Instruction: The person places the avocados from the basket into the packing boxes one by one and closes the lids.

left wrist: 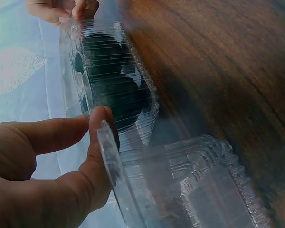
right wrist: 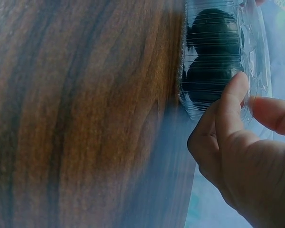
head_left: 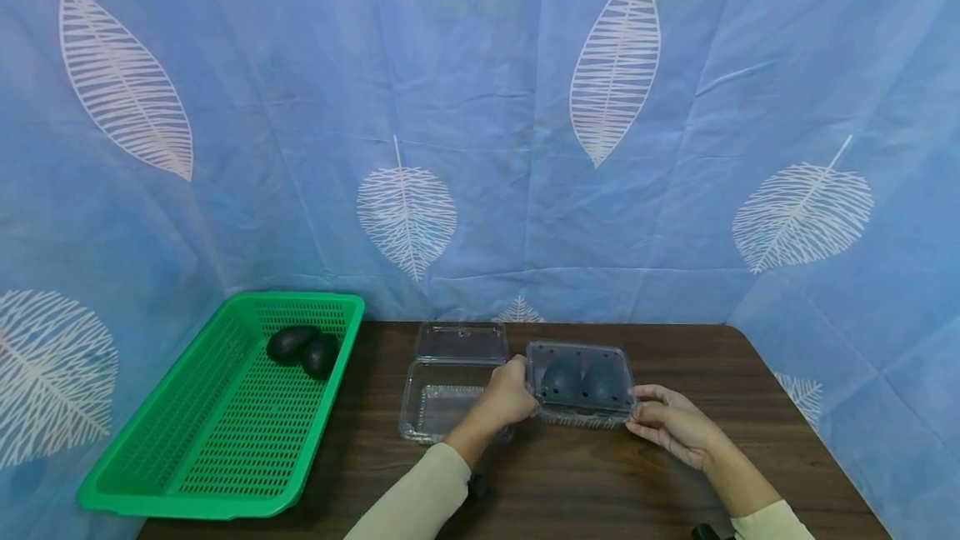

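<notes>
A clear plastic clamshell container (head_left: 557, 351) is closed over dark oval fruits (head_left: 562, 380) that look like avocados; two show through its lid. My left hand (head_left: 510, 394) pinches its left edge between thumb and fingers. At its right front corner, my right hand (head_left: 675, 425) pinches the rim, as the right wrist view also shows. In the left wrist view, the dark fruits (left wrist: 116, 97) show through the ribbed side. Just left of it lies a second clamshell (head_left: 442, 407), unfolded, its lid (head_left: 461, 342) flat toward the wall; my left forearm and hand partly cover it.
A green slatted plastic basket (head_left: 187, 507) stands at the left of the brown wooden table (head_left: 750, 407). Two more dark fruits (head_left: 292, 344) lie in its far right corner. A blue cloth (head_left: 487, 107) with white leaf prints hangs behind the table and along both sides.
</notes>
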The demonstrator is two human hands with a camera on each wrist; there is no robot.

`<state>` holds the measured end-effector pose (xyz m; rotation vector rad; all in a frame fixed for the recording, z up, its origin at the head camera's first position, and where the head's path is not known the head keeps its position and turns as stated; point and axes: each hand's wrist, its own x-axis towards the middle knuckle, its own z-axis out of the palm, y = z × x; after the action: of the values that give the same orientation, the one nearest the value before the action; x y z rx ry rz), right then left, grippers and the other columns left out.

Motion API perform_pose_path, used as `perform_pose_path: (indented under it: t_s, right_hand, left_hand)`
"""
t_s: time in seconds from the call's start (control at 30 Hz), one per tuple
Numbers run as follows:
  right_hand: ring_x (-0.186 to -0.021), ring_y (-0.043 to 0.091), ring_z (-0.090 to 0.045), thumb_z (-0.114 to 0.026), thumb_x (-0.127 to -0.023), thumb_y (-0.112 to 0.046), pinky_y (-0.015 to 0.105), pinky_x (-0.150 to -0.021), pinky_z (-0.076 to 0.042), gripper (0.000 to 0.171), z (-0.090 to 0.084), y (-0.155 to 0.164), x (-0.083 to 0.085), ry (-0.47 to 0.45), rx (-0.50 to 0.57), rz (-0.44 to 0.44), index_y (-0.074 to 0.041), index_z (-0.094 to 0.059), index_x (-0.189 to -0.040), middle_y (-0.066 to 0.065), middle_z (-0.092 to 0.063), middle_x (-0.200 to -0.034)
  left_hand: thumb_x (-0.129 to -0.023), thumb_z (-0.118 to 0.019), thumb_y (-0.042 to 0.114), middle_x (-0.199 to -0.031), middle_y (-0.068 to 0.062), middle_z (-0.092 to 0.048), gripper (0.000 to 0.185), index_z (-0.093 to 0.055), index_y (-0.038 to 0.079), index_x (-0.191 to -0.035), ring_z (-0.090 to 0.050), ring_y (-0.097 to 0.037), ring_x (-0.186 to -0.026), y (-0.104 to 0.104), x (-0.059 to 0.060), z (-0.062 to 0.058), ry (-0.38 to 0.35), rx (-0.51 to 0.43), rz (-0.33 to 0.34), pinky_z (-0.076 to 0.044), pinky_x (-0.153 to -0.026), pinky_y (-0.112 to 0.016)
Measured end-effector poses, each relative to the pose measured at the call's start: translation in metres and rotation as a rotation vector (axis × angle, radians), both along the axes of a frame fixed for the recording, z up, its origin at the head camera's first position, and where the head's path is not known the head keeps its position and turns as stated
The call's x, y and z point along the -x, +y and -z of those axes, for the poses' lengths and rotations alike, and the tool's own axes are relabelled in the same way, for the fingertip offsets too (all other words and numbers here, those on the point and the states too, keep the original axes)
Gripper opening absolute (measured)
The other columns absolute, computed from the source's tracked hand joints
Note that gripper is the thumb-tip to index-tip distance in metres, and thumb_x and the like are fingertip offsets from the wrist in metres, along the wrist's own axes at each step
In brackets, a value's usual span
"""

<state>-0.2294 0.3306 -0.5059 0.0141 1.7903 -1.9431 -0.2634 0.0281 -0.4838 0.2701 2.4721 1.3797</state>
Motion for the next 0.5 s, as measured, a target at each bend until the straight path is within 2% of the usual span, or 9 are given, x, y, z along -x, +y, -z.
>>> perform_pose_path:
  t_s: [0.2, 0.27, 0.4, 0.5]
  right_hand:
    - [-0.096, 0.013, -0.06, -0.051, -0.105, -0.002, 0.035, -0.102, -0.056, 0.068, 0.0, 0.0, 0.0, 0.001, -0.013, 0.005, 0.013, -0.006, -0.154, 0.009, -0.05, -0.108]
    - [-0.097, 0.013, -0.06, -0.05, -0.105, -0.002, 0.035, -0.101, -0.056, 0.068, 0.0, 0.001, 0.001, 0.002, -0.016, 0.009, 0.013, -0.006, -0.154, 0.009, -0.051, -0.107]
    - [-0.097, 0.014, -0.061, -0.051, -0.105, -0.001, 0.035, -0.101, -0.056, 0.066, 0.0, 0.006, 0.002, 0.001, -0.017, 0.017, 0.014, -0.009, -0.154, 0.008, -0.052, -0.107]
    - [-0.097, 0.014, -0.061, -0.051, -0.105, -0.002, 0.035, -0.101, -0.056, 0.066, -0.001, 0.01, 0.003, -0.005, -0.021, 0.029, 0.013, -0.01, -0.154, 0.009, -0.052, -0.108]
  left_hand:
    - [-0.08, -0.065, -0.018, -0.063, -0.003, -0.058, 0.08, -0.037, -0.009, -0.154, -0.048, -0.015, -0.052, 0.003, 0.001, 0.0, 0.046, 0.075, 0.002, -0.039, -0.05, -0.029]
    - [-0.081, -0.064, -0.018, -0.067, -0.008, -0.061, 0.079, -0.036, -0.009, -0.154, -0.047, -0.017, -0.053, 0.005, 0.002, 0.0, 0.03, 0.081, 0.012, -0.039, -0.049, -0.03]
    - [-0.082, -0.066, -0.017, -0.09, -0.019, -0.071, 0.076, -0.04, -0.009, -0.152, -0.045, -0.019, -0.057, 0.009, 0.003, -0.001, 0.02, 0.113, 0.026, -0.037, -0.05, -0.032]
    - [-0.08, -0.068, -0.015, -0.099, -0.021, -0.074, 0.077, -0.042, -0.008, -0.152, -0.044, -0.021, -0.058, 0.015, 0.004, -0.003, 0.015, 0.128, 0.024, -0.037, -0.048, -0.033]
